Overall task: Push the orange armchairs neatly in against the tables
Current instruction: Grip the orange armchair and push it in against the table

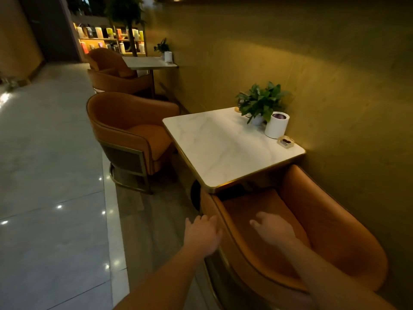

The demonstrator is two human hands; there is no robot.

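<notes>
Near orange armchair: tucked against the near edge of the marble counter, seat front under the counter lip, back toward the camera, right side close to the wall.

Left hand: resting on the armchair's left arm rim, fingers curled over the edge (grip on the rim, not a flat palm).

Right hand: inside the chair, above the seat cushion, fingers loosely spread and holding nothing; contact with the cushion not determinable.

Second orange armchair: at the far left side of the same counter, seat facing it, front edge just beside the counter's corner, angled slightly.

Counter contents, all along the wall side: potted green plant, white cylindrical holder just beside the plant, small clear tray near the corner.

Farther back: second counter with two more orange armchairs drawn close, small plant and white holder on top (details blurred).

Beyond: lit shelf of coloured containers. Polished tile floor at left.
</notes>
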